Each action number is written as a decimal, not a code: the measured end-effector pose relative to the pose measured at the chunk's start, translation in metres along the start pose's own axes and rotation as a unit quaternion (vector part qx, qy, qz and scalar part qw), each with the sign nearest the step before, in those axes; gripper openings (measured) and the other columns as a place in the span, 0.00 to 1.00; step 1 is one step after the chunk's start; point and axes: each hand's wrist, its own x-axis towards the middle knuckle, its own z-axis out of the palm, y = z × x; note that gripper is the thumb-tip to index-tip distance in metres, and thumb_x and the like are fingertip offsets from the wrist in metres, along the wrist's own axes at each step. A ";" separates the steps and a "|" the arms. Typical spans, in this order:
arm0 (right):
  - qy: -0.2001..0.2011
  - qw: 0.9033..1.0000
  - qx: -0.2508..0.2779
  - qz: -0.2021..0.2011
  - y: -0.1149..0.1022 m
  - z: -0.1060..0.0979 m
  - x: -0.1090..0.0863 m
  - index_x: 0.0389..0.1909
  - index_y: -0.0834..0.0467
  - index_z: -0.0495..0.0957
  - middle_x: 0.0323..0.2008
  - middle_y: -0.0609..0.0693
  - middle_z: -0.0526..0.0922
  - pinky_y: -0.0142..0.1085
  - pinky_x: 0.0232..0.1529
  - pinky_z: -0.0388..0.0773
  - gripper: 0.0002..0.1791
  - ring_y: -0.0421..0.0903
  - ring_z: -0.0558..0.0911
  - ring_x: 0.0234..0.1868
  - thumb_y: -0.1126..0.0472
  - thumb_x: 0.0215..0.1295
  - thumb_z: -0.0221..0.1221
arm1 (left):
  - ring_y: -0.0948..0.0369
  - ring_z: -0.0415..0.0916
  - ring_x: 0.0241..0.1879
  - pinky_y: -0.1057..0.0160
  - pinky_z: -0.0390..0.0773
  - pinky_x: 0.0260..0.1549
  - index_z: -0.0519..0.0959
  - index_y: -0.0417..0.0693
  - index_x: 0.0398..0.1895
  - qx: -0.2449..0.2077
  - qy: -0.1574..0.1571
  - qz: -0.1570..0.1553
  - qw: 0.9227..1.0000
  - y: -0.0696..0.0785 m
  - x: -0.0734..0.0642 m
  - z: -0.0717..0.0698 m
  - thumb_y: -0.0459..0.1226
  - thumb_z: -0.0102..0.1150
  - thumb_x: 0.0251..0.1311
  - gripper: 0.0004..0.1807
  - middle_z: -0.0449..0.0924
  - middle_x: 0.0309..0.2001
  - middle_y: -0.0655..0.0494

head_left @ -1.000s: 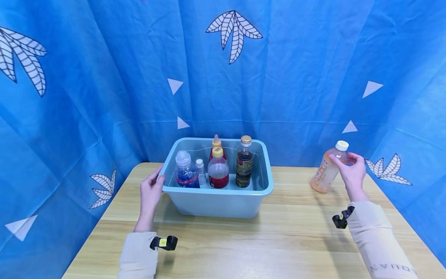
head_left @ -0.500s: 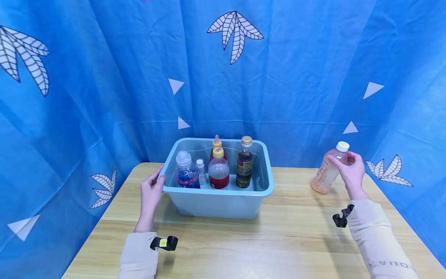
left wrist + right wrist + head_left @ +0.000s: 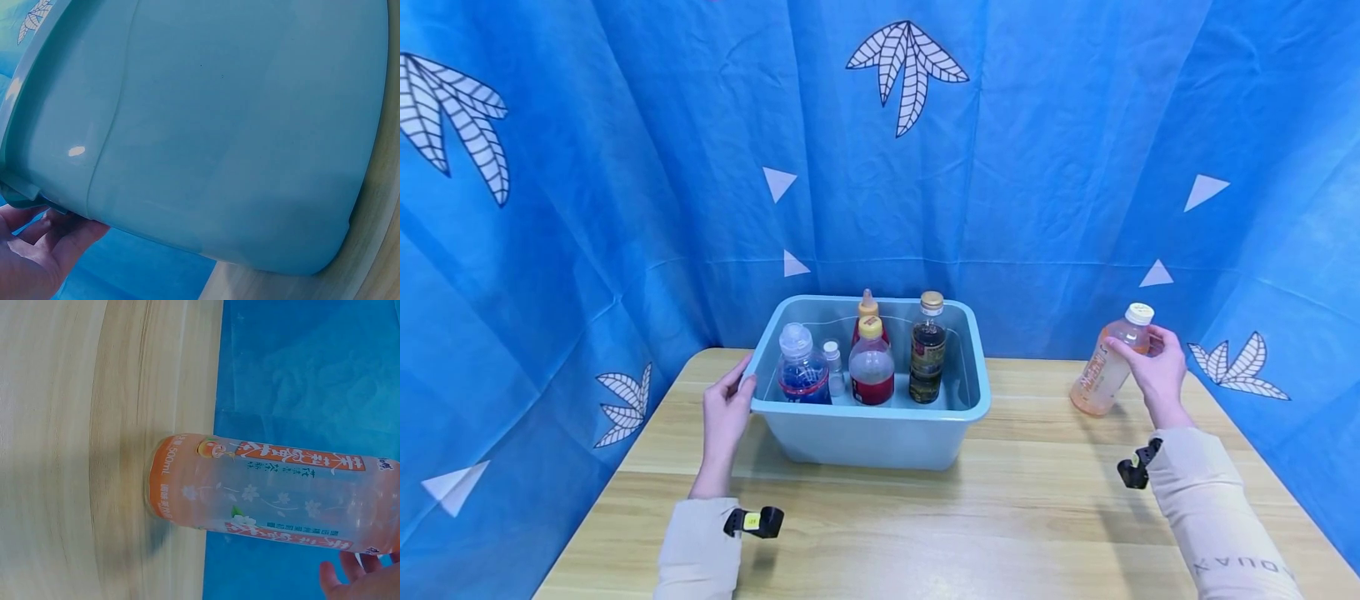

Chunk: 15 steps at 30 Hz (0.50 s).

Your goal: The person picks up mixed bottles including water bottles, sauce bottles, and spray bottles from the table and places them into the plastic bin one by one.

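Observation:
On the right of the head view, my right hand [image 3: 1159, 375] holds a peach-coloured drink bottle [image 3: 1101, 379] with a white cap by its upper part. The bottle tilts, its base low over the table; whether it touches cannot be told. In the right wrist view its printed label [image 3: 275, 494] fills the middle, and fingertips [image 3: 347, 569] show at lower right. At the left end of a light blue plastic bin [image 3: 865, 437], my left hand [image 3: 727, 412] grips the rim. The left wrist view shows the bin's outer wall [image 3: 219, 125] and fingers beneath its rim.
Inside the bin stand a blue-liquid bottle [image 3: 803, 375], a small clear bottle [image 3: 834, 375], a yellow-capped bottle [image 3: 871, 371], a dark bottle with a gold cap [image 3: 927, 358] and a red squeeze bottle [image 3: 867, 310]. Blue curtain [image 3: 1045, 167] encloses the wooden table [image 3: 1000, 517] behind and at the sides.

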 end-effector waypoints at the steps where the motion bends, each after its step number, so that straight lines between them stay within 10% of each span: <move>1: 0.000 1.000 0.000 -0.001 0.000 0.000 0.000 0.63 0.36 0.53 0.62 0.44 0.59 0.46 0.56 0.62 0.47 0.46 0.61 0.59 0.35 0.39 0.62 | 0.63 0.73 0.47 0.57 0.75 0.41 0.69 0.78 0.53 0.001 0.000 0.000 1.000 0.000 0.000 0.000 0.59 0.48 0.54 0.21 0.71 0.52 0.70; 15: 0.008 1.000 -0.009 0.002 0.000 0.000 0.000 0.62 0.36 0.56 0.62 0.44 0.61 0.45 0.55 0.65 0.46 0.46 0.65 0.57 0.34 0.37 0.62 | 0.63 0.73 0.47 0.58 0.75 0.42 0.70 0.75 0.54 -0.002 0.002 0.003 1.000 0.005 0.000 -0.001 0.58 0.49 0.54 0.22 0.72 0.52 0.69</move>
